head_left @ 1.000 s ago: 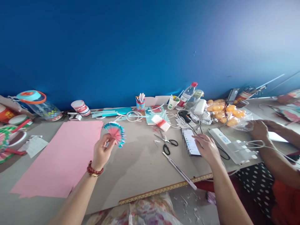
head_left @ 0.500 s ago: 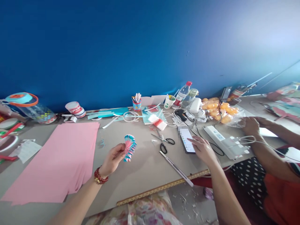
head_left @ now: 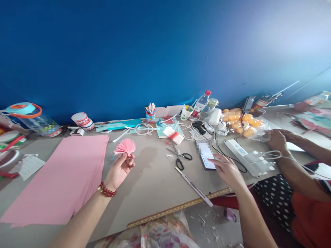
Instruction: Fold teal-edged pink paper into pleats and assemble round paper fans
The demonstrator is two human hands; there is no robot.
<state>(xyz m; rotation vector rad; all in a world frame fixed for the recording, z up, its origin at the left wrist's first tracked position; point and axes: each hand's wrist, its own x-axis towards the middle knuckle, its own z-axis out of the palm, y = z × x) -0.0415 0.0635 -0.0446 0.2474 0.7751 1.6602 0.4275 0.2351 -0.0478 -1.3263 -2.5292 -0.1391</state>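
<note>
My left hand (head_left: 119, 169) pinches a small pleated paper fan (head_left: 125, 147), pink side up, above the grey table (head_left: 155, 179), just right of a large pink paper sheet (head_left: 62, 175). My right hand (head_left: 225, 169) rests with fingers stretched out on a phone (head_left: 206, 155) lying screen-up on the table. Black-handled scissors (head_left: 181, 157) and a white ruler-like strip (head_left: 193, 187) lie between my two hands.
Another person's hands (head_left: 278, 139) work at the right by a white power strip (head_left: 239, 150) and a bag of oranges (head_left: 240, 123). Along the back stand a water bottle (head_left: 201, 103), paper cup (head_left: 186, 112), pen cup (head_left: 150, 115), tape tub (head_left: 82, 120) and jar (head_left: 33, 119).
My left hand turned the fan from its blue-striped side to its pink side and moved it left and back. My right hand stayed on the phone.
</note>
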